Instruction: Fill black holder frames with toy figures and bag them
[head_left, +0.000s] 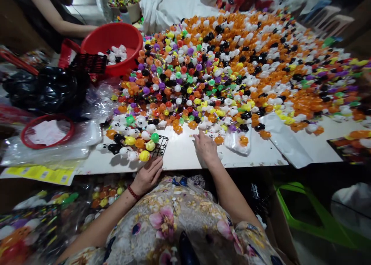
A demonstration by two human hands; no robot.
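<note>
My left hand (148, 175), with a dark red beaded bracelet at the wrist, is closed on the near edge of a black plastic grid (164, 144). Rows of small toys with round heads in white, black, yellow, orange and green stand in the grid, such as a yellow-headed toy (144, 156) close to my fingers. Over the white tabletop (181, 153), my right hand (206, 149) reaches to the near edge of the heap of small toys (203, 91). Its fingers are drawn together in a pinch; what they hold is too small to make out.
A red tub (113, 35) with white toys stands back left, a person's arm (58, 13) behind it. Nearer are a black plastic bag (49, 89) and a red basket (48, 131) of white slips. Clear plastic bags (285, 141) lie right. A green stool (307, 214) stands below.
</note>
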